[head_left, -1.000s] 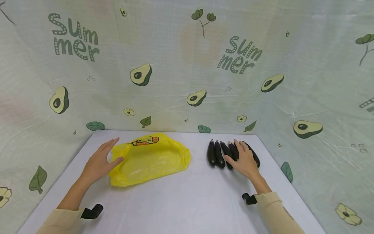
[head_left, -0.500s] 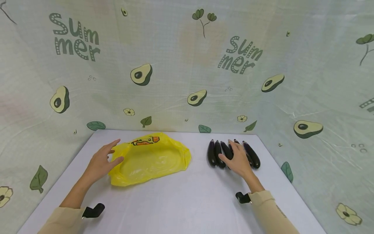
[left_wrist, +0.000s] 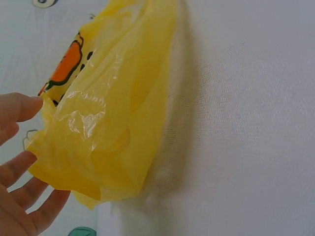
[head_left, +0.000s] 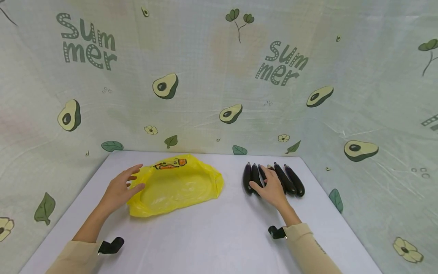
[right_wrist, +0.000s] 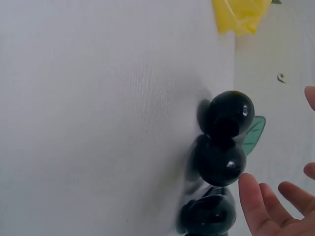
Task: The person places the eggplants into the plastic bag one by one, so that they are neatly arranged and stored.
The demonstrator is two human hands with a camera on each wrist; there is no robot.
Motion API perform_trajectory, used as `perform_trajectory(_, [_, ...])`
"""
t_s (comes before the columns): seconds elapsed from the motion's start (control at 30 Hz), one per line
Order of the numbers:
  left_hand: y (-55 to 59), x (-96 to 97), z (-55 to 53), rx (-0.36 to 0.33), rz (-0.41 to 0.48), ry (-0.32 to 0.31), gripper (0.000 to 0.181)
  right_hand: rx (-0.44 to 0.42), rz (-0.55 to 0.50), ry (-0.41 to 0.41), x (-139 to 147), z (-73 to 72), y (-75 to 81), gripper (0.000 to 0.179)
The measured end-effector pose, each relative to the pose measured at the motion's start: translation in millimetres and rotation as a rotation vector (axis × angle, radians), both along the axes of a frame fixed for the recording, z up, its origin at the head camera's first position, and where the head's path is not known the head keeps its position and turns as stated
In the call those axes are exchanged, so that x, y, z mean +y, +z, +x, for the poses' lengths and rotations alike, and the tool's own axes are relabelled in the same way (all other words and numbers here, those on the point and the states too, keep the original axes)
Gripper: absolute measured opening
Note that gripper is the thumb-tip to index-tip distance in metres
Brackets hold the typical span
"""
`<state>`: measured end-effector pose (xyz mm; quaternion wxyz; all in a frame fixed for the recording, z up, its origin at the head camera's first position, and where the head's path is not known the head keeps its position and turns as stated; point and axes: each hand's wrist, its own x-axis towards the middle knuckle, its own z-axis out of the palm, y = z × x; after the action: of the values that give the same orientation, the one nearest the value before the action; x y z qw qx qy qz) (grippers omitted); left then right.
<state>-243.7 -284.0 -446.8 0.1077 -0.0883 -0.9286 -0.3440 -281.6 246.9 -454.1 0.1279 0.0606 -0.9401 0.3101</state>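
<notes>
A yellow plastic bag (head_left: pixel 178 188) lies spread with its mouth toward me, on the left half of the table. My left hand (head_left: pixel 118 191) is at the bag's left edge, thumb and fingers apart; in the left wrist view its fingertips (left_wrist: pixel 51 201) are close against the plastic, and contact is hard to tell. Several dark eggplants lie side by side at the right, among them the leftmost eggplant (head_left: pixel 247 179) and the rightmost eggplant (head_left: pixel 295 182). Over the middle ones hovers my right hand (head_left: pixel 272 191), fingers spread, partly hiding them. The right wrist view shows rounded eggplant ends (right_wrist: pixel 221 162) beside that hand.
A white table (head_left: pixel 205 236) extends toward me in front of the bag and eggplants. Behind and at both sides hangs a pale cloth (head_left: pixel 198 49) printed with avocados and leaves. A black wrist mount (head_left: pixel 111 245) sticks out from the left sleeve, another from the right.
My right hand has moved left across the row, from the right-hand eggplants to the middle ones, uncovering those at the right. My left hand has barely moved; bag and eggplants lie as before.
</notes>
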Motion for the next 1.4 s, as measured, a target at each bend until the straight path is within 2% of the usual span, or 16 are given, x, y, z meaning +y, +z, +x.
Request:
perform_trajectory(0.6, [-3.3,-0.3,-1.8,-0.015,-0.029,-0.025,0.071,-0.031,-0.041,0.014,-18,-2.9,-10.8,0.084])
perform_trajectory(0.8, [-3.0,0.1,-1.2,-0.003,-0.038,-0.038,0.071,-0.015,-0.058,0.007,-22,-2.9,-12.4,0.081])
perform_trajectory(1.07, [-4.7,-0.2,-2.0,0.001,-0.057,-0.044,0.071,-0.009,-0.046,0.003,-27,-4.0,-17.6,0.079])
perform_trajectory(1.4, [-4.3,-0.6,-1.9,0.008,-0.059,-0.056,0.070,-0.044,-0.044,-0.007,-33,-2.1,-18.1,0.073])
